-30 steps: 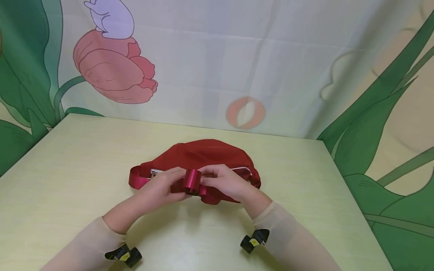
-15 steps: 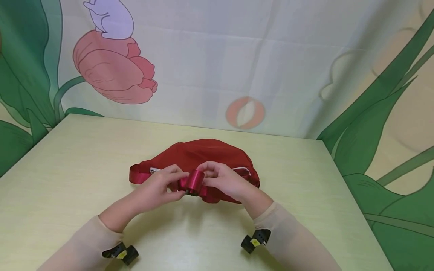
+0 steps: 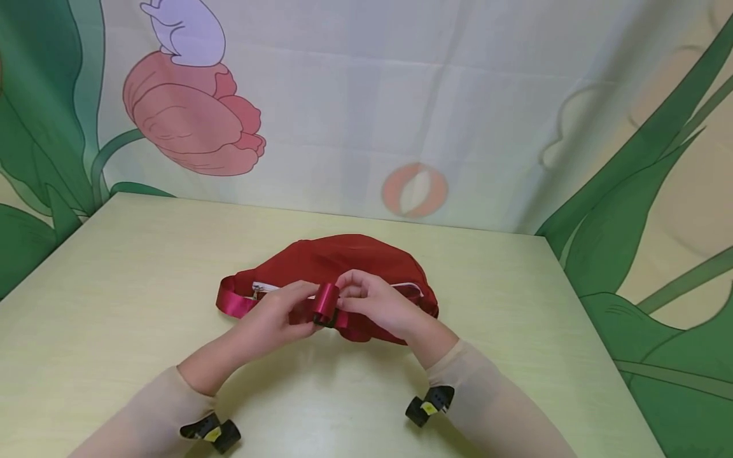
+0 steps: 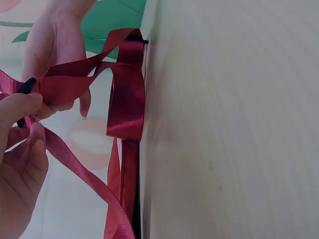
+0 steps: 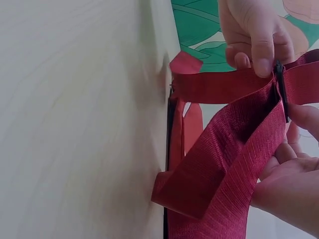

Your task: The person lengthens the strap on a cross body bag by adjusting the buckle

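Observation:
A red waist bag lies on the table, its shiny crimson strap looped up in front of it. My left hand pinches the black strap slider between thumb and fingers. From the other side my right hand holds the strap close to the slider, its thumb right at the slider's edge. In the right wrist view a wide loop of webbing hangs from the slider. Part of the bag's front is hidden behind both hands.
The pale table extends around the bag. Another strap loop sticks out at the bag's left end, beside a white zipper. A printed curtain hangs behind the table. Both sleeves carry black wrist cameras.
My left hand drew back slightly left, then returned right toward the slider. The strap loop tilted right and is now more upright. My right hand has barely moved; the bag stays in place.

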Demonstrator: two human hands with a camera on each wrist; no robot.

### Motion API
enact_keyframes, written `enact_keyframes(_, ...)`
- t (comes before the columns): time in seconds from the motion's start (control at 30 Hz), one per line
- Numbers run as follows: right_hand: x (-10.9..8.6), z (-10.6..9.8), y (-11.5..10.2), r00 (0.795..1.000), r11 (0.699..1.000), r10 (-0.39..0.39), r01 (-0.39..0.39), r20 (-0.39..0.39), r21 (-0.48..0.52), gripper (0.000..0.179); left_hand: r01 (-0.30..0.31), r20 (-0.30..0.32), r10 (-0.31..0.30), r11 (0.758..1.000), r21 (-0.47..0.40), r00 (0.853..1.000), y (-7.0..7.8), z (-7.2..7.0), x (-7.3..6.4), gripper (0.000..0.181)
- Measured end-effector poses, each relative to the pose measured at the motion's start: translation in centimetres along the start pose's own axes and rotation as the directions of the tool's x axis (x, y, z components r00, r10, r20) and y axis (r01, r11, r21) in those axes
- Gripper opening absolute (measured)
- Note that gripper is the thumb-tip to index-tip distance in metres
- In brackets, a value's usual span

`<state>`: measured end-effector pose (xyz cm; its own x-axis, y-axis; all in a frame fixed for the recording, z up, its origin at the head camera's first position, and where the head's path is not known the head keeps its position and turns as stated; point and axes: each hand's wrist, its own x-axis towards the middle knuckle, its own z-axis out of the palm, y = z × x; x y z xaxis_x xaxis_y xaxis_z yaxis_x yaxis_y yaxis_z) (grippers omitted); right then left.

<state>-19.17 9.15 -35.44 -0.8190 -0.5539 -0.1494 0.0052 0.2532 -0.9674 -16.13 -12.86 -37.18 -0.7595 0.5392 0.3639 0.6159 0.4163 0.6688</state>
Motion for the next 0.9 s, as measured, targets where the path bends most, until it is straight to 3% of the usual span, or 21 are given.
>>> enact_keyframes(0.17, -0.2, -0.1, 0.0, 1.0, 1.0, 0.0, 0.0, 0.006, -0.004, 0.023, 0.034, 0.017, -0.033, 0.998, -0.056, 0.999, 0.1, -0.2, 0.0, 0.043)
enact_keyframes(0.4, -0.5, -0.4, -0.2, 1.0, 1.0, -0.003, 0.003, 0.016, -0.003, 0.02, 0.038, 0.023, -0.038, 0.999, -0.004, 0.999, -0.3, -1.0, -0.3, 0.038)
enact_keyframes(0.57, -0.3, -0.5, -0.1, 1.0, 1.0, 0.002, -0.002, 0.01, 0.009, 0.019, 0.063, 0.03, -0.064, 0.998, 0.027, 0.998, -0.7, -0.9, -0.2, 0.043)
enact_keyframes(0.8, 0.1, -0.2, 0.5, 1.0, 1.0, 0.006, -0.007, 0.03, 0.018, 0.02, 0.044, 0.03, -0.042, 0.997, -0.07, 0.999, -0.4, 0.0, 0.1, 0.041)
enact_keyframes(0.9, 0.0, -0.2, 0.4, 1.0, 1.0, -0.004, 0.004, 0.03, 0.012, 0.018, 0.07, 0.04, -0.066, 0.993, -0.098, 0.997, -0.4, -0.1, 0.0, 0.04)
